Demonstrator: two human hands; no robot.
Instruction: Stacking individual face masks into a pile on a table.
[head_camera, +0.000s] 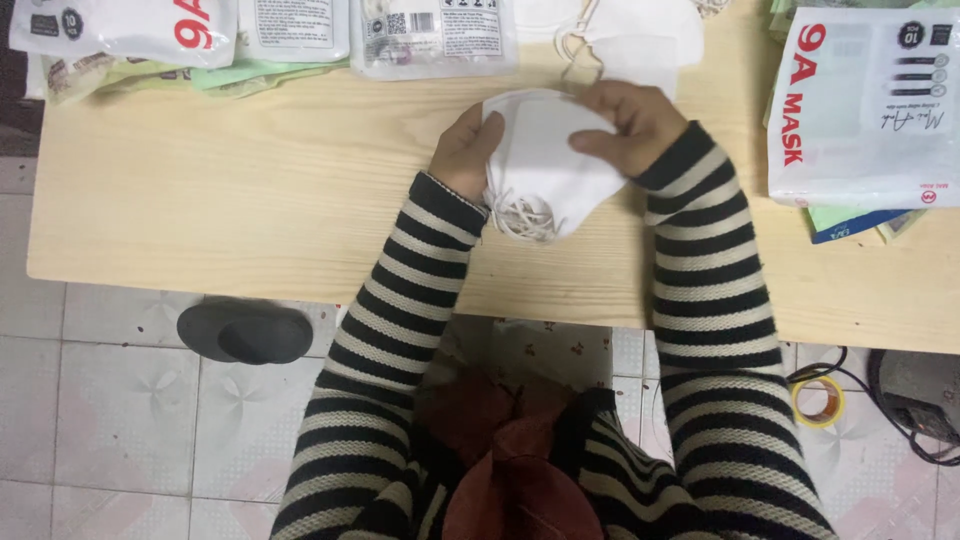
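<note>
Your left hand (465, 150) and right hand (630, 120) are both closed on a small stack of white folded masks (545, 160), held just above the middle of the wooden bench (250, 190): left thumb clamping the near-left edge, right fingers curled over the top. The risk, as I judge it, is the elastic ear loops (525, 215), which hang loose in a tangle below the stack; they could snag on your striped cuff or on each other and pull a mask out of line. The stack looks fanned rather than squared, so a lighter pinch could let the lower masks slide out onto the bench. More loose masks (640, 35) lie just beyond your right hand, near enough to catch a loop, and sealed mask packs (865, 110) crowd the right.
</note>
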